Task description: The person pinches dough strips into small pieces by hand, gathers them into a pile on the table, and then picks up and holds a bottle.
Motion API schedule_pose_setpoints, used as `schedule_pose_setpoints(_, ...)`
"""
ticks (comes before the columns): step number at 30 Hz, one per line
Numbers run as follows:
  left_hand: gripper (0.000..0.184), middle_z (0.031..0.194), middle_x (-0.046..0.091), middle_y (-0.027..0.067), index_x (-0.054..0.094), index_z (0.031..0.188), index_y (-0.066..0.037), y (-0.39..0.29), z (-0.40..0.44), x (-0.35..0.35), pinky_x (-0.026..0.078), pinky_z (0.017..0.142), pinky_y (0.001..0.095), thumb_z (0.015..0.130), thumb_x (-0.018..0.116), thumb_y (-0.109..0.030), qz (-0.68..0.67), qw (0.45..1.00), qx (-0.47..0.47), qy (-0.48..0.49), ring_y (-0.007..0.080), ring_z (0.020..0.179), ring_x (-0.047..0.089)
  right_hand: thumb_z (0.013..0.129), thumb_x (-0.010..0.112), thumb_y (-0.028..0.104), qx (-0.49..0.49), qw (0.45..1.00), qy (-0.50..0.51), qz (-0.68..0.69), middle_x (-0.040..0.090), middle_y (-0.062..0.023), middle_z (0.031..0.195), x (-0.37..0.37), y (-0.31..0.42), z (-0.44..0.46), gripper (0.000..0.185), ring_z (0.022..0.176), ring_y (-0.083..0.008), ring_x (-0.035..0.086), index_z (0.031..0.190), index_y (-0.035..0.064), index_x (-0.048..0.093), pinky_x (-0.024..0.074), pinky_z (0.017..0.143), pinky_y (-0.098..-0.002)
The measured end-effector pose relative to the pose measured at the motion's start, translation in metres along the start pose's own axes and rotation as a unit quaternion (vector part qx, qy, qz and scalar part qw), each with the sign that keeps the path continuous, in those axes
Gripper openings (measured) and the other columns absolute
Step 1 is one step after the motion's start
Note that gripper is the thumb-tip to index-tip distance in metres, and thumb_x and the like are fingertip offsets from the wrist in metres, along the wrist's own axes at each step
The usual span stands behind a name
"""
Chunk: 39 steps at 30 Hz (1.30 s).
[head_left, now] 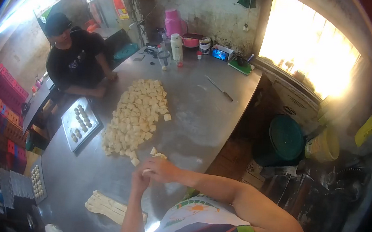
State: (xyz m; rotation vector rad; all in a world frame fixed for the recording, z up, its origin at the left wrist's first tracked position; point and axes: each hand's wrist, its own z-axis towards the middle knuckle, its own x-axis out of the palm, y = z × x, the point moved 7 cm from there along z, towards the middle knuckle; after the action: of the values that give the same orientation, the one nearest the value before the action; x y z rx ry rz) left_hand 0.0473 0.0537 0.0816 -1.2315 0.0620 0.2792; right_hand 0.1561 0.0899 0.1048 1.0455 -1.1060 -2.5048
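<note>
My left hand [141, 177] and my right hand [162, 170] meet above the metal table, just below a large heap of cut dough pieces [137, 112]. A small pale piece of dough [146, 172] shows between the fingers of my right hand, which are closed on it. The fingers of my left hand are mostly hidden behind the right. A few loose dough pieces [159, 155] lie just beyond my hands. Nearer to me, a long flat strip of dough [106, 206] rests on the table, partly hidden by my left forearm.
A tray [70, 139] of round dough balls sits left of the heap. A co-worker [78, 60] leans on the table behind it. A knife [219, 89] lies at the right. Bottles [176, 46], a phone [220, 53] and a green notebook [240, 67] stand or lie along the back.
</note>
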Motion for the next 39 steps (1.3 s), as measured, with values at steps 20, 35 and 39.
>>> schedule_pose_setpoints(20,0.021,0.071,0.042,-0.0013,0.045,0.083,-0.012,0.043,-0.01,-0.121,0.044,0.053,0.0244,0.102,0.051,-0.017,-0.149,0.904,-0.168,-0.363,0.0117,0.057,0.042,0.095,0.06,0.032,0.19,0.931,0.208,0.233,0.065,-0.0211,0.108,0.005,0.059,-0.009,0.044,0.102,-0.0284,0.064,0.131,0.0065,0.055,0.0483,0.087,-0.04)
schedule_pose_setpoints(35,0.046,0.119,0.068,0.0132,0.061,0.126,-0.002,0.033,0.0,-0.009,0.054,0.084,0.0353,0.081,0.069,-0.002,-0.064,0.99,-0.056,0.114,0.0246,0.104,0.067,0.08,0.074,0.029,0.036,0.997,-0.05,-0.055,0.066,-0.011,0.101,-0.035,0.032,0.004,0.031,0.095,-0.0348,0.063,0.101,0.0094,0.064,0.0495,0.079,-0.0473)
schedule_pose_setpoints(39,0.03,0.094,0.073,0.0077,0.068,0.114,-0.002,0.025,-0.025,0.027,0.054,0.076,0.0325,0.085,0.07,-0.011,0.344,0.898,-0.222,0.16,0.0208,0.086,0.07,0.081,0.073,0.03,0.198,0.979,-0.018,-0.051,0.066,-0.013,0.103,-0.009,-0.039,-0.02,0.03,0.095,-0.0369,0.064,0.1,0.0101,0.063,0.05,0.075,-0.0496)
